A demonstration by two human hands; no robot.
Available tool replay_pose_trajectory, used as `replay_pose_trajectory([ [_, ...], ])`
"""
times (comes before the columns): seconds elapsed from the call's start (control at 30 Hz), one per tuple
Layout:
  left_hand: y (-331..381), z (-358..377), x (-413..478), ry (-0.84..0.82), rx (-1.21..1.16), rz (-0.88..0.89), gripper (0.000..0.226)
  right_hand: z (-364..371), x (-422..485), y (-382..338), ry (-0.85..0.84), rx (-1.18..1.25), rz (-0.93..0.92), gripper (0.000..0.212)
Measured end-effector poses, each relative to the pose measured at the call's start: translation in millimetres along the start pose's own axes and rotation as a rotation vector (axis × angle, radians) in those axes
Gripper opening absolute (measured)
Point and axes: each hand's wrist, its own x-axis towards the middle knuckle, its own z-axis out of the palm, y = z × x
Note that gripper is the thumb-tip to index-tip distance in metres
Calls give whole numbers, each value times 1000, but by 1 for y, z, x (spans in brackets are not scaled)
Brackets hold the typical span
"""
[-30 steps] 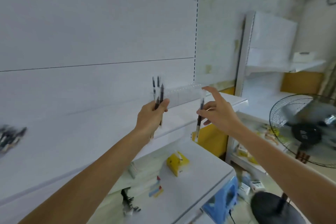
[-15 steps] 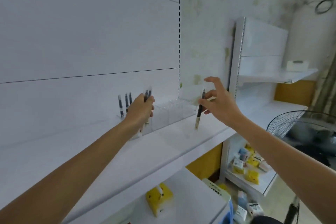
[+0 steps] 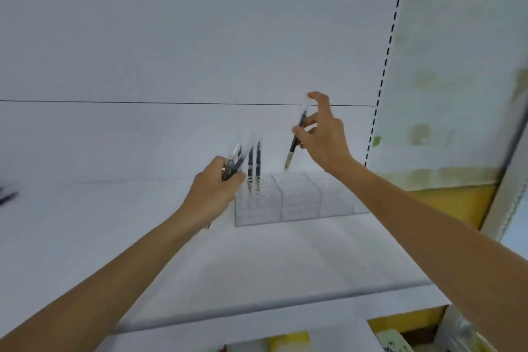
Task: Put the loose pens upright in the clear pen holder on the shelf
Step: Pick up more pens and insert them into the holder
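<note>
A blurred dark object (image 3: 7, 198) lay at the far left edge of the white shelf (image 3: 257, 266); what it was could not be determined.

The left hand (image 3: 213, 191) was positioned just left of the clear pen holder (image 3: 300, 200), fingers curled tight around a bundle of pens (image 3: 235, 161). The bundle's dark upper ends fanned upward and to the right from the fist. The number of pens in the bundle could not be determined because of blur.

Two pens (image 3: 254, 166) stood nearly upright in the holder's leftmost compartment, side by side, with their lower ends inside the clear walls. The holder stood on the shelf against the white back panel (image 3: 171, 51) and was divided into several compartments in a row.

A single pen (image 3: 295, 140) was held tilted, upper end leaning right, with its lower end just above the holder's top edge and not inside. The right hand (image 3: 323, 134) pinched this pen at mid-barrel between thumb and fingers, with the forefinger raised at the pen's clear upper end.

A slotted upright (image 3: 385, 66) bordered the back panel on the right.
</note>
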Motion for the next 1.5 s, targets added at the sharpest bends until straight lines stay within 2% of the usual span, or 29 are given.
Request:
replay_pose_trajectory([
  [0.17,3,3,-11,106,-59,-79,13,22,11,16,-71,90,-44,57],
  [0.4,-3,22,-26,172,-65,-115,23,39,17,23,-175,118,-163,56],
  [0.57,0,33,-24,203,-127,-166,23,39,13,32,-349,-2,-204,53],
  [0.7,2,39,-22,199,-104,-164,19,55,1,40,-472,-148,-212,63],
  [0.8,1,40,-20,215,-81,-159,16,58,2,43,-476,-130,-186,66],
  [0.97,-1,41,-16,248,4,-130,18,56,-8,47,-551,-75,-169,82],
  [1.23,-6,41,-12,309,14,-143,22,62,-12,38,-498,-100,-105,87],
  [1.43,-8,39,-10,292,-13,-174,24,60,-12,38,-521,-81,-101,89],
  [1.5,-6,39,-10,272,-35,-177,22,57,-12,37,-483,-68,-114,87],
])
